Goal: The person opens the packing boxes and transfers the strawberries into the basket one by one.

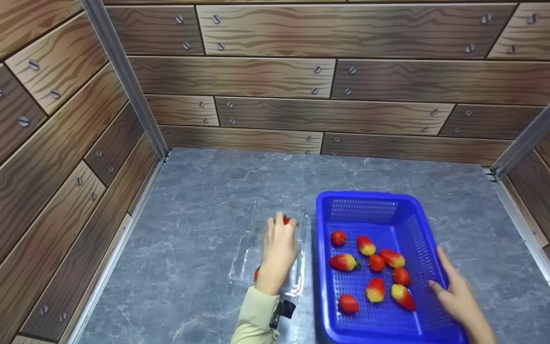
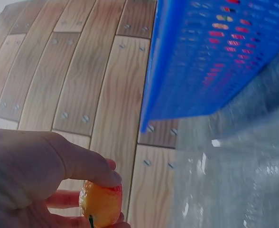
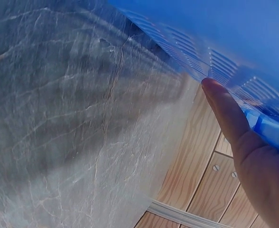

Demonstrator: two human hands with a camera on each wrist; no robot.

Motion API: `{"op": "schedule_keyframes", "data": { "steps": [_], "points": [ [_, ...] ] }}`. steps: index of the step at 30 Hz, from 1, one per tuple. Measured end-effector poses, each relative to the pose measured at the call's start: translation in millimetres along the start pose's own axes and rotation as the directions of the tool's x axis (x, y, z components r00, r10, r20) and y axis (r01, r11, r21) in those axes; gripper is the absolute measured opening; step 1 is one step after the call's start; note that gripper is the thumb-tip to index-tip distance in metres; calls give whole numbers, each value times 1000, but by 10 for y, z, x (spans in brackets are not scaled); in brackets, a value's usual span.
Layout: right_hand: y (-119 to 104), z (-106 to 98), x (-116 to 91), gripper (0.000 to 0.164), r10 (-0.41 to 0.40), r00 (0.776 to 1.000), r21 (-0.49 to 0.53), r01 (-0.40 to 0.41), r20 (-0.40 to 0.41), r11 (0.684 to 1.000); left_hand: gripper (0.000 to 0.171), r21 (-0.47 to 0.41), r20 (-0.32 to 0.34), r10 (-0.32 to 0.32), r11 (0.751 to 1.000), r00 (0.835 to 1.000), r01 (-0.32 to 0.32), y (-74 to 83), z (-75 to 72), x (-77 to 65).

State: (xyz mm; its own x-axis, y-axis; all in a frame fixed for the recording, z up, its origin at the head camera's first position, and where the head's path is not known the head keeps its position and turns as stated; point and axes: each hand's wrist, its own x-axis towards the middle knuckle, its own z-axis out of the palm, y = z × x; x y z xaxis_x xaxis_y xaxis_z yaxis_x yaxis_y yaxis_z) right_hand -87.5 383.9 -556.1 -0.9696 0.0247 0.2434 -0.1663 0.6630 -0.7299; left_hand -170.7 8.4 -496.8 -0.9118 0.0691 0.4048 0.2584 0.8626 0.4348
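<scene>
My left hand (image 1: 280, 241) is over a clear plastic tray (image 1: 239, 263) and pinches a strawberry (image 2: 100, 202). In the left wrist view the fruit is yellow-orange near its green stem and red farther off, held between thumb and fingers. Another red fruit (image 1: 256, 274) lies in the tray, mostly hidden by my left wrist. To the right stands a blue plastic basket (image 1: 320, 267) holding several red-and-yellow strawberries (image 1: 375, 290) and round red fruits (image 1: 376, 263). My right hand (image 1: 461, 294) grips the basket's right rim, thumb over the edge and fingers along the outside.
The tray and basket stand side by side on a grey marbled tabletop (image 1: 198, 191). Wood-patterned panels (image 1: 265, 76) enclose the back and both sides, with metal rails (image 1: 127, 81) at the corners. A black strap (image 1: 284, 309) sits on the left wrist.
</scene>
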Motion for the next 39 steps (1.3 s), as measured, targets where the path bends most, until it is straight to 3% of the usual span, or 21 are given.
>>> {"op": "schedule_keyframes", "data": {
  "steps": [5, 11, 17, 22, 26, 32, 39],
  "points": [
    [-1, 4, -110, 87, 24, 1000, 16, -24, 2, 1000, 32, -26, 45, 60, 998, 997, -58, 177, -5, -64],
    [-7, 72, -221, 86, 22, 1000, 34, -23, 18, 999, 33, -78, 113, 111, 992, 987, -103, 338, -40, -250],
    [-44, 74, -279, 86, 38, 998, 71, -41, 46, 997, 37, -144, 170, 185, 976, 968, -161, 516, -46, -476],
    [-91, 115, -343, 84, 46, 998, 97, -51, 53, 994, 32, -111, 152, 292, 954, 944, -278, 634, -14, -621],
    [-109, 114, -325, 83, 62, 997, 105, -67, 56, 992, 30, -116, 171, 384, 922, 907, -369, 777, 24, -651],
    [-119, 60, -138, 79, 62, 997, 109, -68, 53, 992, 25, -105, 262, 491, 870, 831, -481, 1010, 116, -595],
    [-113, -66, -30, 80, 115, 991, 112, -122, 65, 986, 18, -96, 334, 578, 807, 745, -583, 1261, 223, -571]
  ]
}}
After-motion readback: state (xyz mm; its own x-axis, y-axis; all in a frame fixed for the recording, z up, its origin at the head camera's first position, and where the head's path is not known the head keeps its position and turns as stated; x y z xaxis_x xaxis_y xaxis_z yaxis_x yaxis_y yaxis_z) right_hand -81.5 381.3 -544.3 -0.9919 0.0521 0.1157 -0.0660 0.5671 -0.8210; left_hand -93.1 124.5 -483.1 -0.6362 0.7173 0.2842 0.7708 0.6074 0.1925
